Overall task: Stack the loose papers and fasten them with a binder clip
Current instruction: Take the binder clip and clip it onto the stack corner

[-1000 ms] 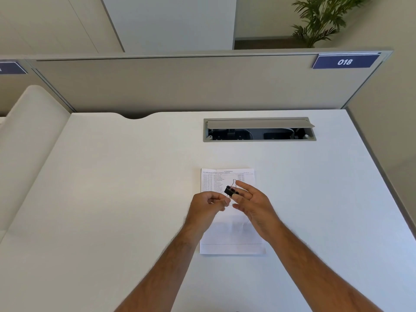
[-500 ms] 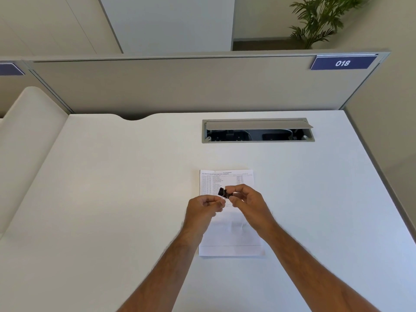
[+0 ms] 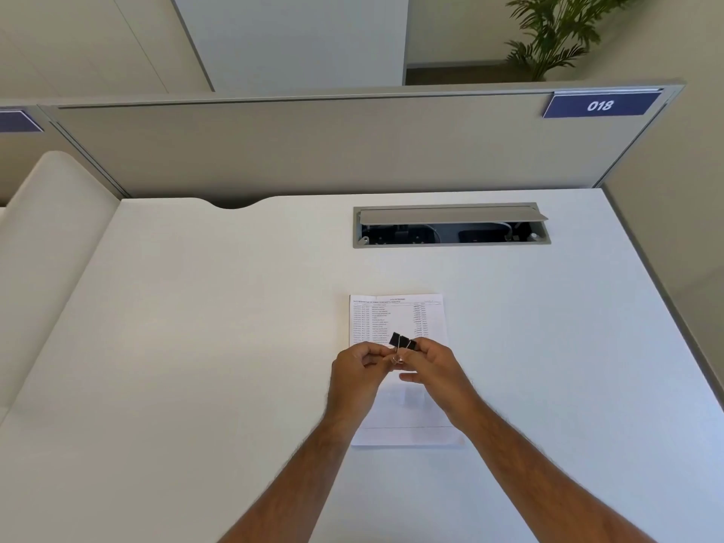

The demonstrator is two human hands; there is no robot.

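A white counter [image 3: 196,346] fills most of the view, w/ a grey partition along the far edge and an open cable tray [image 3: 450,225] set in at approx. 12 o'clock from the hands. The papers [image 3: 395,315] are seen lying flat on the counter as one squared stack, long axis running 12-to-6, printed end toward 12; loose sheets can't be made out elsewhere. Both hands are held together over the stack's middle, apparently raised off it. The left hand [image 3: 354,372] is curled, fingers [image 3: 378,352] pinched on the wire handles of the binder clip [image 3: 403,342]; the right hand [image 3: 440,370] is closed on the clip's black body from approx. 3 o'clock. The clip is thus gripped by both hands, its mouth pointed roughly toward 12; whether it's sprung open can't be told. The stack's top edge lies at 12 o'clock from the clip, near, w/ neither hand clearly nearer. Judged: clip still to be pressed open and slid onto an edge.
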